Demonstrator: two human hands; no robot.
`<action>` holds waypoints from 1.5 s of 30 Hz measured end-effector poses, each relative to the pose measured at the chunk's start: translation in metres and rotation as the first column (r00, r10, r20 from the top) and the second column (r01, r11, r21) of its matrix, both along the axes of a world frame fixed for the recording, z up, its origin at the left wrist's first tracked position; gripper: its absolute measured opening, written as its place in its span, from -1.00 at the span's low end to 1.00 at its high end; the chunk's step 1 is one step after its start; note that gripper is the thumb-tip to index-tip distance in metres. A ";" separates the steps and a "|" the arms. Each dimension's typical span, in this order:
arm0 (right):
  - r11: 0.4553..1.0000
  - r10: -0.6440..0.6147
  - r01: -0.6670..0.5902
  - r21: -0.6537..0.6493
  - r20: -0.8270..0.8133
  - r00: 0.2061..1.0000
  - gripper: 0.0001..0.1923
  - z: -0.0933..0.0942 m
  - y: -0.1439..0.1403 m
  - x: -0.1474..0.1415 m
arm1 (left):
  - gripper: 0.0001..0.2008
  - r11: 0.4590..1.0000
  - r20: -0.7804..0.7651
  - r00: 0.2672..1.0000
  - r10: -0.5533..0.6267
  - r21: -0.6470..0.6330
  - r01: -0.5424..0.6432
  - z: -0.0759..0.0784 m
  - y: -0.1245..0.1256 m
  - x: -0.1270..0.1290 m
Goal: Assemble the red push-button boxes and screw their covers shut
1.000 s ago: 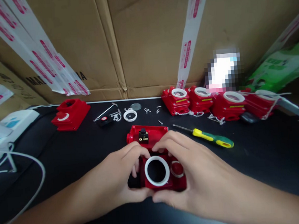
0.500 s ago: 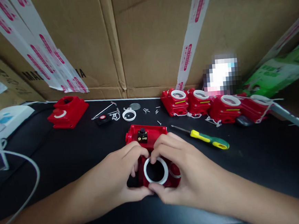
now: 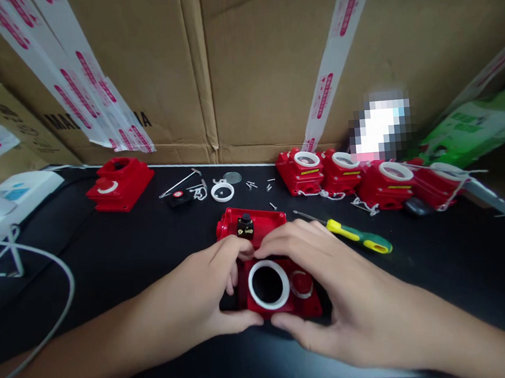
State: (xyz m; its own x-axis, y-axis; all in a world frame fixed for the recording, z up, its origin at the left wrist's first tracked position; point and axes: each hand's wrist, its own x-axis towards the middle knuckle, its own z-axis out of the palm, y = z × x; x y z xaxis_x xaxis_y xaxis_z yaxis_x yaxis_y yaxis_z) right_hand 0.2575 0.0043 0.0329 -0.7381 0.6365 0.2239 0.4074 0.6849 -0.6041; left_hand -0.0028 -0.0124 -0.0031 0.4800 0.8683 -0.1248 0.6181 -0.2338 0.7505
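Near the front of the surface [image 3: 196, 356], the left hand [image 3: 214, 282] pinches a red box lid [image 3: 295, 306]. The right hand [image 3: 347, 286] has come off the lid's white ring [image 3: 286, 283] and curves wide around the other end, so the ring may be snug now.

red housing [image 3: 299, 306] — white ring [image 3: 285, 283] — black table [image 3: 109, 252]

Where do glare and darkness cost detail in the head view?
Head view: the pixelated patch at right rear washes out white; head view: a pale sheen lies on the black tabletop near its front edge; head view: inside the nearest white ring, nearly all black.
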 end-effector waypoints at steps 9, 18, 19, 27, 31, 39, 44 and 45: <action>0.980 0.194 -0.191 -0.062 0.052 0.980 -0.69 0.003 0.013 0.006 | -0.53 0.996 0.027 0.999 -0.042 0.076 0.040 -0.006 0.001 -0.002; 0.993 0.067 -0.060 -0.100 0.070 0.995 -0.68 -0.008 0.004 -0.008 | -0.67 0.998 0.073 0.995 -0.064 0.029 0.062 -0.003 0.003 0.003; 0.994 0.053 -0.046 -0.098 0.069 0.996 -0.70 -0.009 0.003 -0.009 | -0.66 0.998 0.084 0.995 -0.057 0.022 0.055 -0.004 0.003 0.003; 0.976 0.135 -0.113 -0.189 0.109 0.985 -0.51 0.000 0.013 0.007 | -0.57 0.998 0.026 0.997 -0.069 0.009 0.069 -0.001 0.003 -0.002; 0.955 0.165 -0.145 -0.259 0.056 0.985 -0.57 0.000 0.023 0.013 | -0.52 0.998 0.049 0.997 -0.055 0.015 0.055 -0.003 0.002 -0.003; 0.972 0.017 0.006 -0.236 0.093 0.995 -0.63 -0.003 0.015 0.010 | -0.63 0.998 0.094 0.995 -0.027 0.052 0.022 -0.003 0.001 0.003; 0.973 -0.124 0.140 -0.184 0.095 0.988 -0.58 -0.009 0.008 0.002 | -0.61 0.995 0.107 0.994 0.029 0.091 -0.039 -0.008 -0.002 0.004; 0.967 -0.160 0.177 -0.182 0.104 0.982 -0.56 -0.010 0.007 0.000 | -0.61 0.994 0.101 0.994 0.039 0.099 -0.049 -0.009 -0.003 0.004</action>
